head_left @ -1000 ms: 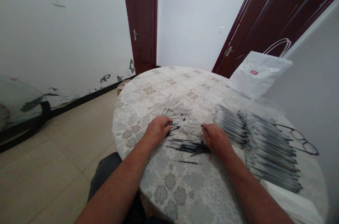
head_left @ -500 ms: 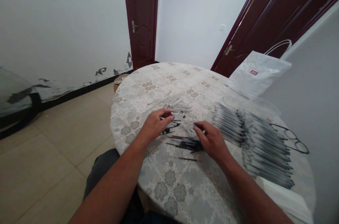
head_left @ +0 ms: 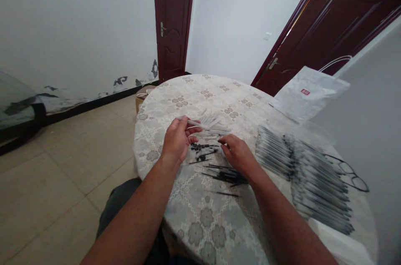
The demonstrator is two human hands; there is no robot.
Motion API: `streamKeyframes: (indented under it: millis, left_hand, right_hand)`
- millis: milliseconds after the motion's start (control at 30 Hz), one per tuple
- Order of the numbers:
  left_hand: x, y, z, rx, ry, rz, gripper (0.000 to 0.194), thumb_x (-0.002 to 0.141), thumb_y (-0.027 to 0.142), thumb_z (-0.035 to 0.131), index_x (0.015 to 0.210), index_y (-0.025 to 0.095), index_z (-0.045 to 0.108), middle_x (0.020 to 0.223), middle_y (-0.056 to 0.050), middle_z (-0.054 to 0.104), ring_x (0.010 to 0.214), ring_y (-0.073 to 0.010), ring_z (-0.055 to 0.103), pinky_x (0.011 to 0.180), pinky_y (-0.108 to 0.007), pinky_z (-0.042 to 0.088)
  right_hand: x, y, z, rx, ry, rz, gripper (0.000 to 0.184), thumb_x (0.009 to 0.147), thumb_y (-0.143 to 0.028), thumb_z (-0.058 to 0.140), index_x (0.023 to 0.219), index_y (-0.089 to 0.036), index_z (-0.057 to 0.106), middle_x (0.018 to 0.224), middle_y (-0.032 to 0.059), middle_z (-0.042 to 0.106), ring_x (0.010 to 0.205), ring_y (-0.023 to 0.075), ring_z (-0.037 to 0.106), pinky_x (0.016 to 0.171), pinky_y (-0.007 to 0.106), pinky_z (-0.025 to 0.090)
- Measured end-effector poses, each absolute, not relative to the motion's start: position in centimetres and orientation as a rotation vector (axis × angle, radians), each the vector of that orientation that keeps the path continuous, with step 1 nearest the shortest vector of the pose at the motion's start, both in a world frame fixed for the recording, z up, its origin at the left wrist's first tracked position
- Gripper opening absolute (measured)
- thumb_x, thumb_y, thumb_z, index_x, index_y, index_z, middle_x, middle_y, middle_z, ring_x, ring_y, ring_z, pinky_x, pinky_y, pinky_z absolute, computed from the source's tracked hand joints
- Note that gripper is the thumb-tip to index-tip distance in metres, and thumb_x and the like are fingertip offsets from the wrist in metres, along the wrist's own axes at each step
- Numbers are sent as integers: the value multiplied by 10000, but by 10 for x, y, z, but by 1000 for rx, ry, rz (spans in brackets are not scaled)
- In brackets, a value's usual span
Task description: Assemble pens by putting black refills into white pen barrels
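Note:
My left hand (head_left: 178, 137) pinches a thin, whitish pen barrel (head_left: 196, 123) between thumb and forefinger, its free end pointing right over a loose heap of similar barrels (head_left: 216, 119). My right hand (head_left: 236, 150) is closed, its fingertips together above small pale pieces in the middle of the table; what they hold is too small to make out. Between my hands lie small black parts (head_left: 203, 156) and black sticks. A bundle of thin black rods (head_left: 224, 173) rests below my right hand, and a single rod (head_left: 224, 193) lies nearer to me.
Two rows of pens (head_left: 319, 185) cover the right side of the patterned tablecloth (head_left: 200, 223). Eyeglasses (head_left: 354, 173) lie beyond them. A white paper bag (head_left: 310, 94) stands at the back right, and a white packet (head_left: 338, 242) is at the near right edge.
My left hand has taken hold of a pen barrel and turned palm inward, shifting slightly left. My right hand has moved a little left, fingers closing over the small pieces.

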State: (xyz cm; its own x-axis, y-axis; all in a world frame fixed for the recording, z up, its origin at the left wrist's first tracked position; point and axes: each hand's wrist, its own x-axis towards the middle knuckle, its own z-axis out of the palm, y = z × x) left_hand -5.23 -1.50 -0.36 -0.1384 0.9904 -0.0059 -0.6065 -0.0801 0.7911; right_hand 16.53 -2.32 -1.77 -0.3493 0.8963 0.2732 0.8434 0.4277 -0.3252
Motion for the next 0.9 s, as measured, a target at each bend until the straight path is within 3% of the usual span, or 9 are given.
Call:
streamKeyframes:
  millis: [167, 300, 467, 700, 900]
  left_hand:
    - [-59, -13, 13, 553, 733, 1598, 185, 940, 367, 579, 951, 193, 515, 846, -63, 719, 592, -156, 688, 434, -201, 483]
    - [-65, -12, 9, 504, 671, 1570, 148, 907, 281, 639, 924, 176, 536, 839, -59, 717, 643, -154, 696, 578, -275, 577]
    - [-70, -9, -8, 507, 645, 1555, 199, 836, 164, 706, 993, 152, 584, 847, -60, 716, 725, -158, 701, 731, -329, 600]
    - [-74, -9, -14, 440, 688, 1569, 152, 839, 221, 719, 921, 122, 637, 814, -47, 685, 697, -136, 676, 692, -290, 590]
    - [-75, -11, -10, 462, 730, 1565, 147, 898, 284, 646, 911, 162, 567, 876, -80, 714, 748, -199, 724, 617, -313, 595]
  right_hand:
    - [157, -16, -32, -1591, -2422, 93, 264, 985, -212, 495, 1123, -202, 719, 1069, 85, 671, 1011, 189, 629, 904, 262, 454]
    - [148, -15, -37, -1640, -2477, 42, 327, 1010, -237, 458, 1256, -272, 670, 1177, 73, 629, 994, 175, 627, 872, 246, 454]
    - [145, -16, -38, -1653, -2545, 14, 329, 1022, -247, 436, 1263, -296, 654, 1213, 58, 621, 1031, 169, 621, 868, 235, 444]
    - [142, -19, -34, -1731, -2617, -73, 227, 1010, -266, 471, 1125, -277, 667, 1156, 47, 639, 998, 174, 627, 781, 238, 437]
    - [140, -23, -35, -1720, -2619, -162, 189, 1011, -262, 453, 1069, -245, 632, 1108, 55, 631, 992, 178, 618, 757, 232, 427]
